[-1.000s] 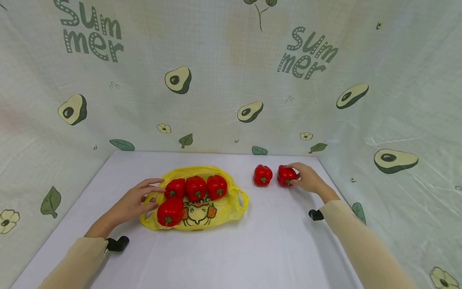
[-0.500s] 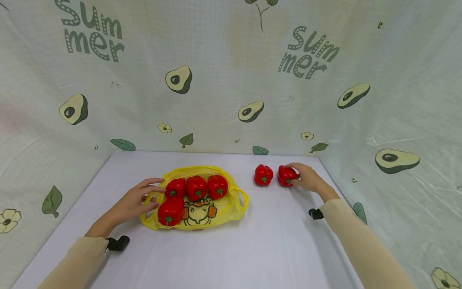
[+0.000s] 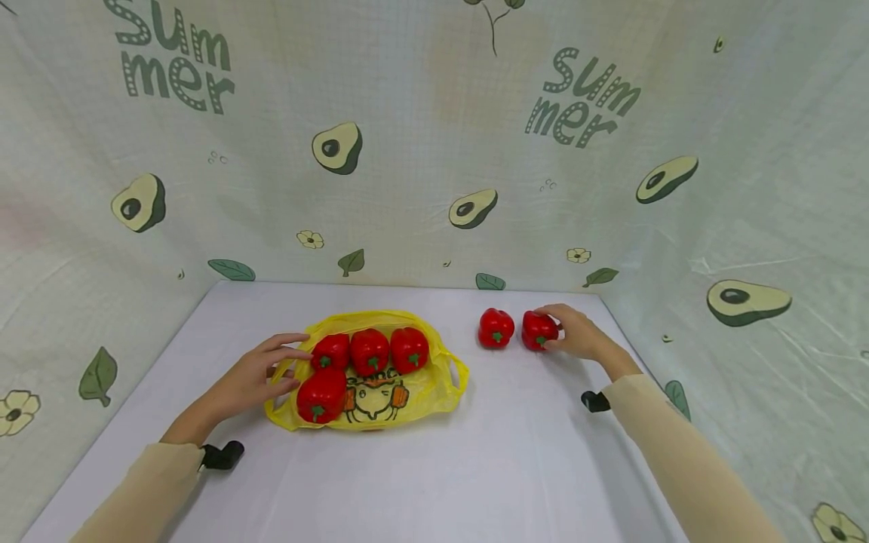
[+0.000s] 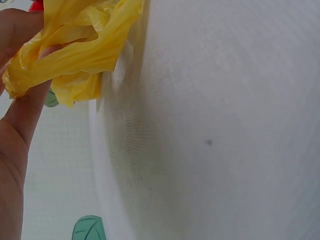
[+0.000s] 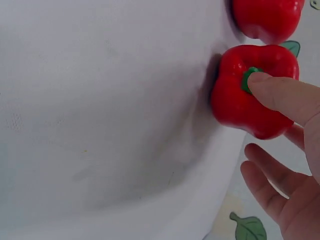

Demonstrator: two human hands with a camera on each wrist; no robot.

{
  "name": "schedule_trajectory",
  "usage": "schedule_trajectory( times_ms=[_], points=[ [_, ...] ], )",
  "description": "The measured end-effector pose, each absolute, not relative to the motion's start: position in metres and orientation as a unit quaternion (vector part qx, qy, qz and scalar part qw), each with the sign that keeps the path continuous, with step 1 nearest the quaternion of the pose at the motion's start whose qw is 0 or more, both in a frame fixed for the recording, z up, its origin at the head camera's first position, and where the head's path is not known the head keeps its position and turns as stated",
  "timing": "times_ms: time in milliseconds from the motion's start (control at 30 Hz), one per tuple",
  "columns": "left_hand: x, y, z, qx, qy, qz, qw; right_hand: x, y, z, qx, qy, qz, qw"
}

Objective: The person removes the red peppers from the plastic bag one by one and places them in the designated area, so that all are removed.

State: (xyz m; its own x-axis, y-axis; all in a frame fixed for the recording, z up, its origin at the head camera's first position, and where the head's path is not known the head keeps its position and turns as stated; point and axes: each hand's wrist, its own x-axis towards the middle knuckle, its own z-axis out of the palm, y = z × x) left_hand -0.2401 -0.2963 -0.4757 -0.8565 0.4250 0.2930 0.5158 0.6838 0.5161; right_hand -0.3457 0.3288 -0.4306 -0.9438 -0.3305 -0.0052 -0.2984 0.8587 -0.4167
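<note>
In the head view, a yellow plastic bag (image 3: 434,400) with a cartoon print lies flat at centre left. My left hand (image 3: 254,377) is at its left handle (image 4: 75,55); in the left wrist view the handle loops over a finger and lies between my fingers. Several red bell peppers (image 3: 370,352) rest on the bag, one (image 3: 321,395) nearest that hand. At the back right, my right hand (image 3: 579,334) grips another red bell pepper (image 5: 255,95), thumb beside its green stem, one finger behind. The lower fingers (image 5: 265,175) stay off it.
A further red bell pepper (image 3: 496,328) stands just left of the gripped one. Both are on the white table (image 3: 434,483) near its back edge. A printed cloth (image 3: 407,98) with avocados and lettering hangs behind and at both sides.
</note>
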Motion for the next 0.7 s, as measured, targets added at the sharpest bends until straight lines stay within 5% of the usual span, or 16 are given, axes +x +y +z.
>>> schedule_trajectory(
  times_ms=[700],
  points=[
    [-0.242,-0.296,-0.476,-0.268,-0.911,-0.304,0.078,-0.312,0.260,-0.360,-0.230,0.954,-0.185,-0.055]
  ],
)
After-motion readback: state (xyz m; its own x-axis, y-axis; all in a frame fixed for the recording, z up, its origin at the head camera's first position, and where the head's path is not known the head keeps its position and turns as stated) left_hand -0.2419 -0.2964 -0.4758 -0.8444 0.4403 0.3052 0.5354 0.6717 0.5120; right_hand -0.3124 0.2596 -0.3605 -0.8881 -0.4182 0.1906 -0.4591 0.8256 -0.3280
